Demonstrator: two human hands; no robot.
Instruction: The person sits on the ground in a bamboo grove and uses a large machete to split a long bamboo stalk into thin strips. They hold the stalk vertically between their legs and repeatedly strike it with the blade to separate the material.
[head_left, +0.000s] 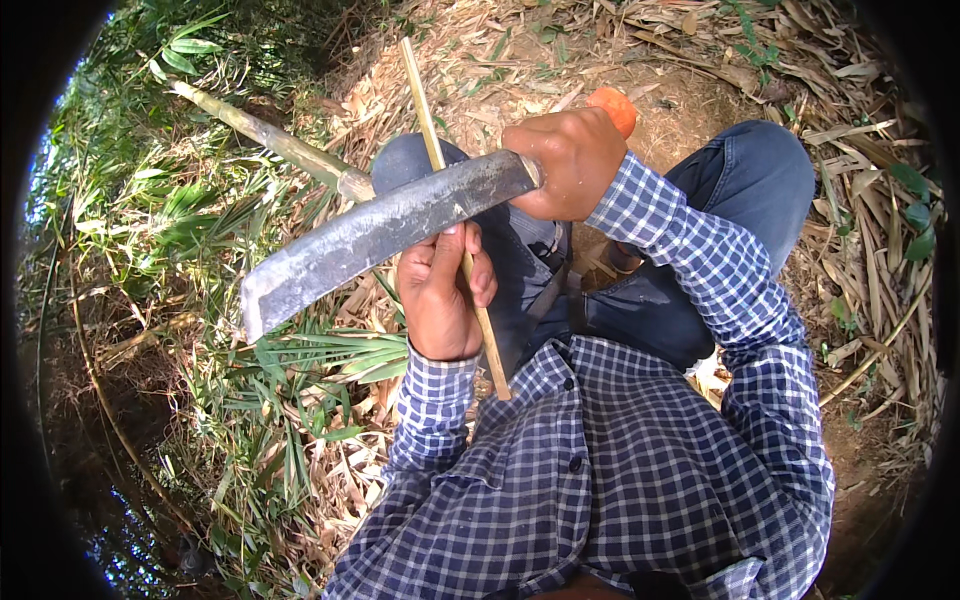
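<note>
My right hand [568, 160] grips the orange handle [613, 105] of a broad, dark metal chopping knife [370, 235]. Its blade runs down to the left, across a thin pale bamboo strip [424, 100]. My left hand [440, 290] holds that strip near its lower half, thumb pressed up against the blade's underside. The strip slants from the upper middle down to my lap, its lower end [498, 375] by my checked shirt. The blade's edge meets the strip just above my left hand.
A thicker bamboo stem [270, 138] lies behind the blade at upper left. Green leaves and grass [300, 370] are to the left. Dry bamboo husks [870, 250] cover the ground on the right. My knees in blue jeans [745, 175] are bent in front.
</note>
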